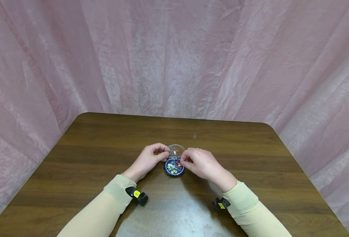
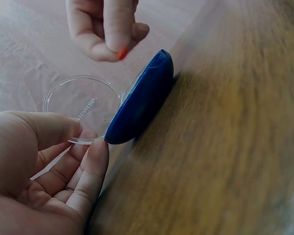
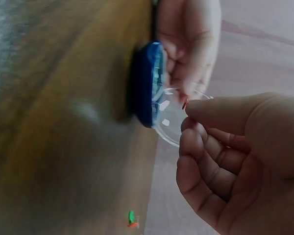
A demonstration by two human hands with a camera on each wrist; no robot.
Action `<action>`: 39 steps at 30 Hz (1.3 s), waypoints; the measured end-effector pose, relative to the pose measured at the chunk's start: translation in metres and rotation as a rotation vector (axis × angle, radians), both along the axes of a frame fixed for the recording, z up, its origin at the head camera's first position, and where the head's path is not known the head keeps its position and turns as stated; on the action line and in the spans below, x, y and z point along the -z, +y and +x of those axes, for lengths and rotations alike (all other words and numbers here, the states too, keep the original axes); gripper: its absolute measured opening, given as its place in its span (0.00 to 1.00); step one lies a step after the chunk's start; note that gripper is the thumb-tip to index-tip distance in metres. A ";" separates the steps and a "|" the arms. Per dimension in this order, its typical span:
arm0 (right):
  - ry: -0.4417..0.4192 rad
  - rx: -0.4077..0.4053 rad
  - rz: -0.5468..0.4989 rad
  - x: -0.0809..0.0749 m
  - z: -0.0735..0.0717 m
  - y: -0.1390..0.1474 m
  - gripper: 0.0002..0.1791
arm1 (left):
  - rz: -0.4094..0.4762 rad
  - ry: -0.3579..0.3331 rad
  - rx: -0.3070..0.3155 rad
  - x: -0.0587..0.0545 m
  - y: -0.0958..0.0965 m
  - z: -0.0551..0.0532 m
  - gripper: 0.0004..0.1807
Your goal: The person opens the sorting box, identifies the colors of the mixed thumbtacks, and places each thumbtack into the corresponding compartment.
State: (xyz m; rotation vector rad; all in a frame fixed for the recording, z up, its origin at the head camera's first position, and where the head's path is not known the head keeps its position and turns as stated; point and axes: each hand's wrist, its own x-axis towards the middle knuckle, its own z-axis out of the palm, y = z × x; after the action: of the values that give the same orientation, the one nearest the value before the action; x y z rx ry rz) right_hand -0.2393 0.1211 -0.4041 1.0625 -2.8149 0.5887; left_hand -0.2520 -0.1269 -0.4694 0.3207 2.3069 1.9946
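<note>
A small round blue pill box stands on the table, its clear lid raised on the far side. Inside, dividers split it into compartments holding small green pieces and red-orange pieces. My left hand pinches the lid's rim between thumb and fingers at the left; its lower fingers reach the box's side in the left wrist view. Over the right of the box, my right hand pinches a tiny red piece between thumb and finger. That piece is mostly covered by the fingertips.
The brown wooden table has rounded far corners, with a pink curtain hanging behind it. A small green and orange bit shows low in the right wrist view. Each wrist wears a black strap with a camera.
</note>
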 end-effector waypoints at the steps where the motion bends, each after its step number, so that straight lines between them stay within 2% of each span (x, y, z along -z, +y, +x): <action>1: 0.020 0.006 0.010 0.002 0.000 -0.001 0.06 | 0.001 -0.002 0.000 0.000 0.000 0.000 0.10; 10: 0.107 0.023 0.056 0.015 -0.001 -0.007 0.06 | 0.000 -0.001 -0.001 -0.001 0.000 -0.001 0.10; 18: 0.086 0.029 0.041 0.012 -0.006 -0.003 0.05 | 0.006 -0.004 -0.001 -0.001 0.000 -0.001 0.10; 21: 0.082 0.070 0.019 0.008 -0.013 0.004 0.05 | 0.008 -0.002 -0.006 0.000 -0.001 -0.001 0.10; 32: 0.047 0.335 0.003 0.005 -0.049 0.047 0.05 | -0.003 -0.006 -0.010 0.000 0.001 0.001 0.08; 39: -0.025 0.353 0.091 0.009 -0.059 0.044 0.04 | -0.005 -0.010 -0.011 -0.001 0.000 0.001 0.08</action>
State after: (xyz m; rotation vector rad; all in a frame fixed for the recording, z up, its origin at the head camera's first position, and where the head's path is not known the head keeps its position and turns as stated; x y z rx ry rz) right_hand -0.2980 0.1649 -0.4132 0.5466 -2.9720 0.4424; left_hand -0.2506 -0.1267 -0.4681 0.2979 2.3120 1.9903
